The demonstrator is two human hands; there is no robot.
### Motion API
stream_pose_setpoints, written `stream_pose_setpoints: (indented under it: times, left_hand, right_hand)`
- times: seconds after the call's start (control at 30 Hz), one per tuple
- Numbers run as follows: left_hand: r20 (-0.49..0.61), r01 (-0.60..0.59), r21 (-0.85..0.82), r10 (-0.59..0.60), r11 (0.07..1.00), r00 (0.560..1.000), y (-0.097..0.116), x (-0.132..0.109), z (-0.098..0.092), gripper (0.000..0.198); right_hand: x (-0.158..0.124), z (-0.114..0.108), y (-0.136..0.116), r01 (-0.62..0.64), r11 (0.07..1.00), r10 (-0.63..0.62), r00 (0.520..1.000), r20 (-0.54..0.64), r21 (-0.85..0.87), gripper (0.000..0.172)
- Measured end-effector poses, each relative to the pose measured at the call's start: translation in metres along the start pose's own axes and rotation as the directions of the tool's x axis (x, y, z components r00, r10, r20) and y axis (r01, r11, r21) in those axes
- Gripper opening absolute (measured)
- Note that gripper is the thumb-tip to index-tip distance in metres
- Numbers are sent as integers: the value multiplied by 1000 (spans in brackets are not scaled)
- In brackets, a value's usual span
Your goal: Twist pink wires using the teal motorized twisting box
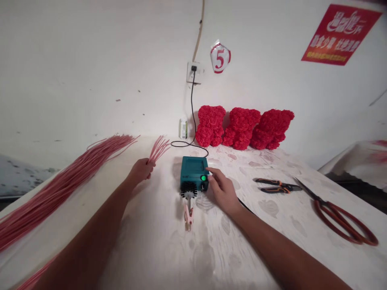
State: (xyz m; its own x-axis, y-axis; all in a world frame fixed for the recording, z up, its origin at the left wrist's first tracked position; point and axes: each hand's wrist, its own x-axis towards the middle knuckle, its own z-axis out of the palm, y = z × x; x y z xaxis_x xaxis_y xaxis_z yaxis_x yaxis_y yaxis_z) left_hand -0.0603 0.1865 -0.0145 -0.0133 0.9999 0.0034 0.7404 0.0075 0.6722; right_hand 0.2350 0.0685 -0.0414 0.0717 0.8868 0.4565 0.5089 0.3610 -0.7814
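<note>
My left hand (142,170) is closed around a small bunch of pink strands (159,148), whose tips fan out above the fist. To its right sits a teal box-shaped device (194,166) with a green-lit button (203,177) and a black bristled wheel (189,190) at its front. A pink clip (188,216) is on the metal shaft that points toward me. My right hand (223,189) is at the device's right side, its fingers apart and holding nothing, with fingertips at the edge near the lit button.
Long pink strands (78,171) lie along the left. Three red rose-textured bears (211,125) and a white bottle (183,129) stand by the wall. Black-and-orange pliers (276,186) and large red-handled scissors (338,215) rest at right. A black cord (192,104) runs to the socket.
</note>
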Motion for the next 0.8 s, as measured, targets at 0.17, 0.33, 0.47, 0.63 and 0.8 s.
stream_pose_setpoints:
  times: [0.17, 0.33, 0.47, 0.63, 0.8]
  left_hand:
    - [55, -104, -330, 130, 938, 990, -6, -8, -15, 34]
    - [121, -178, -372, 238, 911, 964, 19, -24, -29, 29]
    - [42, -208, -225, 223, 952, 974, 38, -26, -35, 27]
    - [-58, -209, 82, 214, 975, 975, 57, -34, -41, 22]
    - [-40, -278, 242, 296, 930, 954, 83, -60, -42, 22]
  right_hand:
    - [26, -3, -32, 45, 999, -45, 999, 0, 11, 33]
    - [63, -1, -77, 20, 998, -23, 999, 44, 67, 24]
    - [73, 11, -102, -56, 989, 11, 953, 304, 139, 18]
    - [70, 22, -112, -124, 972, 42, 929, 369, 201, 22]
    - [65, 26, -113, -176, 966, 100, 931, 352, 190, 34]
